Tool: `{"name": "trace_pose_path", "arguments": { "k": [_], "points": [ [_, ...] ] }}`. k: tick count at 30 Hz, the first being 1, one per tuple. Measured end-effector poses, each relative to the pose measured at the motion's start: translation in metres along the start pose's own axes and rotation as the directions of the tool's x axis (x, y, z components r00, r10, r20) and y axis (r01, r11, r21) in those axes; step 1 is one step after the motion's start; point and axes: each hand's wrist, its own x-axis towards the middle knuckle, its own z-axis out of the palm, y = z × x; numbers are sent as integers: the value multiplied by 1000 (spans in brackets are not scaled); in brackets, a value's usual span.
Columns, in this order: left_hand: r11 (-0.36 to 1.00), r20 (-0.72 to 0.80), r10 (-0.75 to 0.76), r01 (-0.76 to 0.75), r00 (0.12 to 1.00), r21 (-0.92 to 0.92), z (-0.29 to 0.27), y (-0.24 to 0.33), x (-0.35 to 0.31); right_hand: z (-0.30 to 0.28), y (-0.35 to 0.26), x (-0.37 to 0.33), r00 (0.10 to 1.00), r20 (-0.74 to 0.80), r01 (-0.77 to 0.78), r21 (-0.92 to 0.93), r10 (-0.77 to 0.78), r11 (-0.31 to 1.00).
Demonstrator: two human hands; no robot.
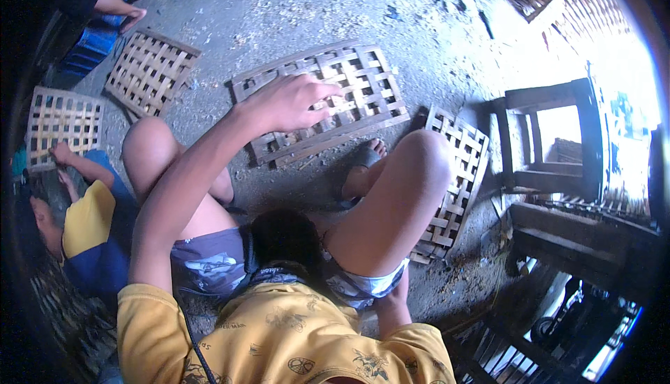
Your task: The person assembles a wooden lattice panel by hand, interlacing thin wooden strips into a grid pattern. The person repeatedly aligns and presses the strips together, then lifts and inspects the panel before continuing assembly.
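In front of my knees lies a rectangular woven lattice panel [391, 98] of pale slats, its long edges bordered by strips. My left hand [289, 103] is over the panel's near middle part, at the end of my outstretched left arm. Its index finger stretches to the right, and a gap shows between it and the digit below. Nothing can be seen held in it; whether the fingertips touch the slats I cannot tell. My right forearm goes down beside my right thigh, and the hand there is hidden.
Another woven panel [457, 168] lies beside my right knee. A similar panel [150, 70] is at the far left. Left of me, a person in yellow and blue [91, 220] handles a panel [66, 122]. A wooden frame stool [551, 98] and wooden beams stand at right.
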Motion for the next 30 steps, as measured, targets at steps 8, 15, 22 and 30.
{"name": "trace_pose_path", "arguments": {
  "k": [8, 15, 22, 30],
  "points": [
    [997, -329, -55, 72, 943, 40, -33, -11, -16, 36, -102, -15, 799, 408, 483, 2, -442, 876],
    [979, -166, -202, 194, 965, -61, -45, -7, -35, 98, -213, -35, 340, 599, 830, 171, -725, 530],
    [962, -239, -262, 234, 935, -140, -42, -34, -48, 169, -315, -80, -125, 680, 966, 248, -723, 67],
    [976, -312, -216, 204, 925, -71, -36, -48, -62, 201, -373, -92, -380, 750, 920, 248, -541, -302]
  ]
}}
